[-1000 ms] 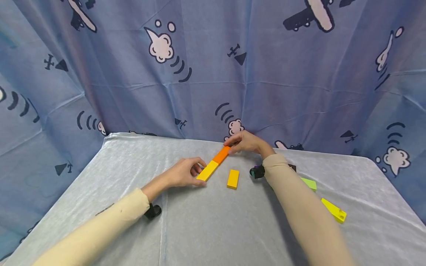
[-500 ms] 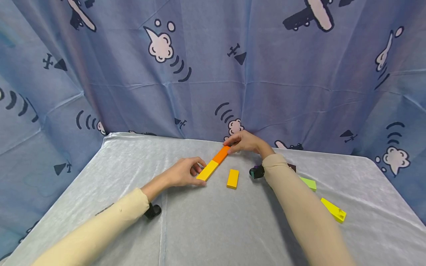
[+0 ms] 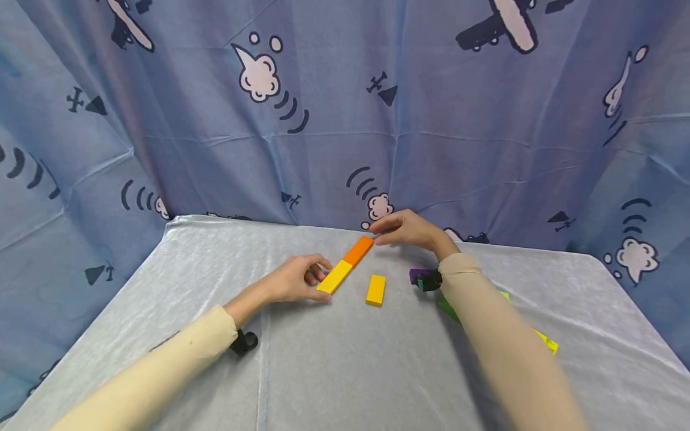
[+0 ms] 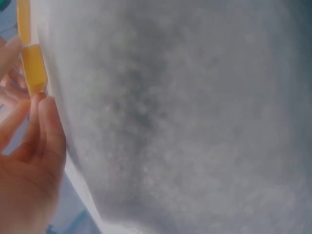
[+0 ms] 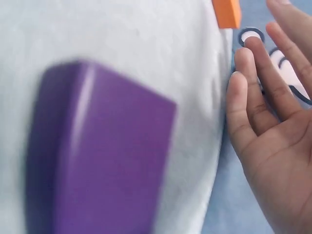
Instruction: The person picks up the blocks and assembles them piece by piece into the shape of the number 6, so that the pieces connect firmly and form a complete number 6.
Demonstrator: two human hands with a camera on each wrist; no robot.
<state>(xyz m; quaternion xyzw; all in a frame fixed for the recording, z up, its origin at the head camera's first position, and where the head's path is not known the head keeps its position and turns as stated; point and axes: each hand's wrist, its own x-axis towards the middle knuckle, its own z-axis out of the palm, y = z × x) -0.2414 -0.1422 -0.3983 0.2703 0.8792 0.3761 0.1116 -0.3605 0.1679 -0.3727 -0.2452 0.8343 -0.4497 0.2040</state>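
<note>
A yellow block [image 3: 335, 276] and an orange block [image 3: 358, 250] lie end to end in a slanting row on the cloth. My left hand [image 3: 293, 280] holds the yellow block from the left, thumb at its near end and fingers along its far side. In the left wrist view, fingertips meet the end of a yellow block [image 4: 35, 68]. Just past the far end of the orange block, my right hand [image 3: 412, 230] hovers with fingers spread and nothing in them. The right wrist view shows its bare palm beside the orange block [image 5: 228, 12].
A second yellow block [image 3: 375, 291] lies right of the row. Near the right wrist is a purple block [image 3: 415, 275], large in the right wrist view. The right sleeve [image 3: 496, 335] partly covers green [image 3: 448, 308] and bright yellow [image 3: 547, 342] blocks. A patterned curtain [image 3: 323, 120] hangs behind.
My right hand has let go of the orange block and moved slightly right. The purple block now shows by the wrist. My left hand keeps its place on the yellow block.
</note>
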